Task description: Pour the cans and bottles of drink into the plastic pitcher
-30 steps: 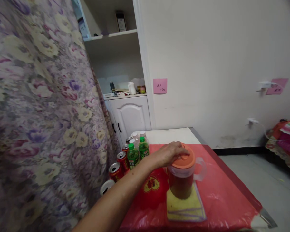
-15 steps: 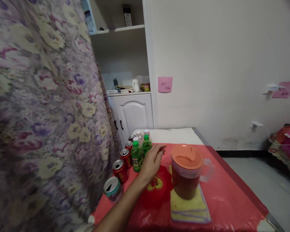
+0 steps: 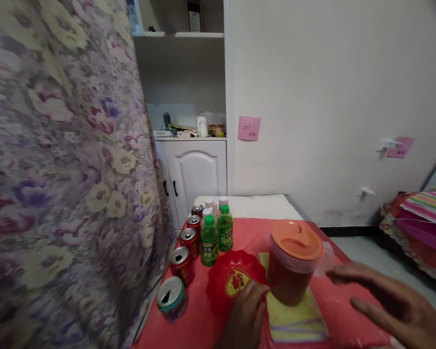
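A clear jug [image 3: 291, 271] with an orange lid [image 3: 296, 239] and dark contents stands on a folded yellow cloth [image 3: 294, 317]. My right hand [image 3: 392, 305] is to the right of the jug's handle [image 3: 325, 259], apart from it, with thumb and fingers spread. Over the near rim of a red scalloped tray [image 3: 218, 283] hovers my left hand [image 3: 247, 310]. Its fingers are loosely bent toward the jug and appear to hold nothing. Two green drink bottles [image 3: 210, 245] stand upright behind the tray.
Several cans line the left table edge, with a silver-topped can [image 3: 171, 295] nearest and red cans [image 3: 181, 264] behind. White-capped bottles [image 3: 210, 203] stand farther back. A red cover [image 3: 250, 232] lies over the table. The floral curtain [image 3: 76, 194] hangs on the left.
My left hand has drawn back from beside the green bottles to the tray's near side. My right hand has come into view on the right. The view has shifted slightly.
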The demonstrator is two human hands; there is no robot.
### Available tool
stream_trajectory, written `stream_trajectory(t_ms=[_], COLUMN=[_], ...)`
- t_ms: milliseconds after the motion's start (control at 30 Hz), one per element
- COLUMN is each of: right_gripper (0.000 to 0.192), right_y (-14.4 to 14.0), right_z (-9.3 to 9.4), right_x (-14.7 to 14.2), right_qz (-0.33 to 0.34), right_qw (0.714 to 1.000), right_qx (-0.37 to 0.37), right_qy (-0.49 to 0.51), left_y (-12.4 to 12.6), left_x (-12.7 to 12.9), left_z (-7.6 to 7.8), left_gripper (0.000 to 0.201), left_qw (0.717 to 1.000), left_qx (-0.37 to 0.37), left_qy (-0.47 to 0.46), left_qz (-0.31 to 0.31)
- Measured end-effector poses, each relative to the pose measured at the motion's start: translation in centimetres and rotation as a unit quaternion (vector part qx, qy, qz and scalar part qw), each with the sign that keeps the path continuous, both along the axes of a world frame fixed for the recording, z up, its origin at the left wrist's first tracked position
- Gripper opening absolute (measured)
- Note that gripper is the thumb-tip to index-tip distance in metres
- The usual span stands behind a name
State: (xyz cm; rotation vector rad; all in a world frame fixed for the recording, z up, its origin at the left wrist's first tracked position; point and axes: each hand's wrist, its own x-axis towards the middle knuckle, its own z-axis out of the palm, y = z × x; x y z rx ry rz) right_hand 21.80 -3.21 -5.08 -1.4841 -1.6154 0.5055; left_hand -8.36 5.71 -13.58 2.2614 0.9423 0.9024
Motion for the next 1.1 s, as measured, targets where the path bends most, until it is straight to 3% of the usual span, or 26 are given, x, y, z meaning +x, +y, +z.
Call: stream_trajectory(t_ms=[100,200,300,500,767,900,1100], right_gripper=[0.039,0.036,0.032,0.028,0.024,0.021,0.022], right_y=[3.7,7.0,9.3,11.1,11.3,11.5,11.5], right_z=[4.0,5.9,6.0,5.6,7.0,6.9,6.3], right_x=[-0.9,-2.5,-3.2,-3.2,-4.7,-4.5,-4.6], right_qz=[-0.007,0.019,0.056,0.076,0.078,0.083,0.055], right_qw=[0.991,0.981,0.973,0.960,0.951,0.941,0.955], right_qx=[0.069,0.079,0.049,0.025,0.018,0.012,-0.018], right_qy=[-0.112,-0.178,-0.218,-0.270,-0.298,-0.328,-0.290], left_y=[0.7,1.7,2.5,2.8,2.8,2.8,3.1], left_x=[-0.1,-0.5,-1.1,-2.2,-2.0,-1.9,-1.6], left_z=[-0.7,-2.0,-4.2,-7.2,-7.7,-7.6,-8.0], left_gripper=[0.034,0.035,0.034,0.038,0.038,0.038,0.033], left_qw=[0.998,0.995,0.992,0.993,0.992,0.992,0.992], left_qx=[0.025,0.042,0.059,0.048,0.022,0.022,0.061], left_qy=[-0.018,-0.061,-0.081,-0.102,-0.121,-0.115,-0.088], left_qz=[-0.046,-0.070,-0.082,-0.021,-0.025,-0.042,-0.061])
